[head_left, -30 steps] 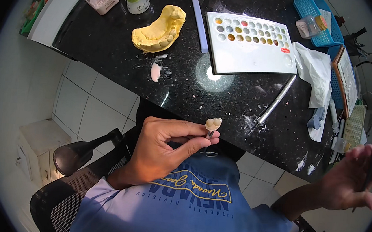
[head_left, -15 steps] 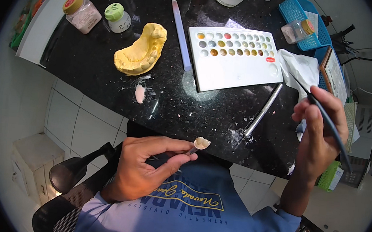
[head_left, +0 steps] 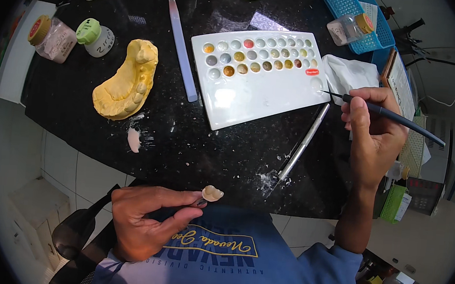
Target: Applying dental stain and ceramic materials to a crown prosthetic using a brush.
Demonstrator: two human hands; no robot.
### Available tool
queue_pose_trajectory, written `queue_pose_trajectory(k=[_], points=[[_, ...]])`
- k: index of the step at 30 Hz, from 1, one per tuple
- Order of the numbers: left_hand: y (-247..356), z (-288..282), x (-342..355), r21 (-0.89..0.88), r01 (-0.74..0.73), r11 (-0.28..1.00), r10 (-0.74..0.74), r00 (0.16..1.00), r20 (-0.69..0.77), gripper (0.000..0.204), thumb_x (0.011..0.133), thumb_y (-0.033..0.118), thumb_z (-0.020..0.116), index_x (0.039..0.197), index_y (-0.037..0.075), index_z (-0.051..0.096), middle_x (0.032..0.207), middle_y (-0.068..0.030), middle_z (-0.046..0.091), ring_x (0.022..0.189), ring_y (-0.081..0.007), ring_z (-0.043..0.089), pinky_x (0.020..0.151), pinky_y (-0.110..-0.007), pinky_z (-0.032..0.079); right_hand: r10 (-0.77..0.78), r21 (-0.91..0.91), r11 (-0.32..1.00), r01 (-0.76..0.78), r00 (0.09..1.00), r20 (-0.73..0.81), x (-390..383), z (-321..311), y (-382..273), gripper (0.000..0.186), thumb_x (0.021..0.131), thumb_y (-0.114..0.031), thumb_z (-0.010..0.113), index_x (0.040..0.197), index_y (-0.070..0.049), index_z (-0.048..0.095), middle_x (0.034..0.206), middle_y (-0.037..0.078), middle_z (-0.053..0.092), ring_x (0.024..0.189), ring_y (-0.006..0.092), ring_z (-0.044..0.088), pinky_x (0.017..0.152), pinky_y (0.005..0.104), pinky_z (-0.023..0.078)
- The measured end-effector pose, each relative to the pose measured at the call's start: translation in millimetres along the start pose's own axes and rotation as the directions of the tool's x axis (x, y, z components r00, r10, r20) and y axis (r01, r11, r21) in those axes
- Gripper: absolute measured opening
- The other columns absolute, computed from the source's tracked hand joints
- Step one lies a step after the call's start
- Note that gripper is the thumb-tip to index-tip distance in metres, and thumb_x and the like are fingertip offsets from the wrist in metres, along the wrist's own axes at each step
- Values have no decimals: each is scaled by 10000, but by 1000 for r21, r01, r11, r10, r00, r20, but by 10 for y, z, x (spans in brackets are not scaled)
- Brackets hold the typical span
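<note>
My left hand (head_left: 148, 216) is closed in a pinch in front of my shirt. A small dark holder, mostly hidden by the fingers, bears a tooth-coloured dental crown (head_left: 212, 193) at its end. My right hand (head_left: 375, 128) is closed round a fine paintbrush (head_left: 410, 124) with a dark handle. The brush tip points left, over the right edge of a white ceramic palette (head_left: 266, 102), close to a round well; I cannot tell whether it touches. The palette carries rows of wells with yellow, brown, red and pale colours.
A yellow plaster dental model (head_left: 127, 84) lies left of a lavender stick (head_left: 184, 51). A metal knife-like tool (head_left: 304, 143) lies below the palette, near white powder. Crumpled white tissue (head_left: 350, 71), a blue basket (head_left: 366, 43), a green-capped bottle (head_left: 97, 38) and a pink powder jar (head_left: 56, 43) stand around.
My right hand with the paintbrush has swung so the tip now meets the palette's right edge. My view has shifted; the crown stays held in my left hand.
</note>
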State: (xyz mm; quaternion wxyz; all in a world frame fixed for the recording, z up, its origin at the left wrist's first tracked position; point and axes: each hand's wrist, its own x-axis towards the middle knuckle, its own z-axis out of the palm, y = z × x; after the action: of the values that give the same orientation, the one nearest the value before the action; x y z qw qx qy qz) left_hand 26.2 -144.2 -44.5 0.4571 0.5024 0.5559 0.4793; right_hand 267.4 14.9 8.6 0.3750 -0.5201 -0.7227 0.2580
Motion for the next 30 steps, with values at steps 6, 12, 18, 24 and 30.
queue_pose_trajectory(k=[6, 12, 18, 24, 30], points=[[38, 18, 20, 53, 9, 999, -8, 1000, -9, 167, 689, 18, 774, 824, -18, 683, 767, -166, 698, 698, -217, 701, 663, -274, 544, 8, 8, 1000, -8, 1000, 14, 4, -3, 17, 86, 845, -27, 602, 892, 45, 607, 754, 57, 612, 705, 93, 602, 671, 201, 470], [24, 14, 16, 127, -74, 989, 75, 997, -2, 249, 636, -9, 805, 859, 3, 695, 791, -134, 707, 692, -207, 706, 599, -239, 546, 10, 5, 1000, -10, 1000, 6, -13, 22, 32, 94, 846, -33, 607, 899, 44, 610, 756, 58, 619, 700, 90, 608, 662, 196, 470], [-20, -2, -12, 106, -76, 991, 79, 997, -24, 263, 622, -26, 806, 858, 5, 693, 799, -128, 708, 686, -202, 705, 592, -239, 542, 16, 8, 1000, -16, 1000, 14, -12, 47, 43, 101, 848, -36, 607, 906, 46, 614, 752, 60, 621, 694, 89, 608, 656, 196, 472], [-2, -10, -1, 146, -84, 986, 84, 996, 5, 273, 624, -17, 811, 869, 19, 696, 797, -114, 708, 674, -192, 699, 575, -234, 537, -40, 1, 999, 40, 999, -27, -20, 23, 52, 101, 858, -59, 618, 919, 22, 620, 750, 54, 629, 668, 85, 607, 596, 184, 465], [30, 22, 17, 160, -122, 980, 126, 992, -11, 277, 635, -19, 806, 891, 13, 703, 764, -107, 701, 660, -176, 691, 555, -233, 527, -298, 327, 901, 285, 955, -13, -436, -173, -261, 216, 883, -157, 559, 981, 32, 527, 763, 108, 507, 573, 123, 484, 515, 189, 388]])
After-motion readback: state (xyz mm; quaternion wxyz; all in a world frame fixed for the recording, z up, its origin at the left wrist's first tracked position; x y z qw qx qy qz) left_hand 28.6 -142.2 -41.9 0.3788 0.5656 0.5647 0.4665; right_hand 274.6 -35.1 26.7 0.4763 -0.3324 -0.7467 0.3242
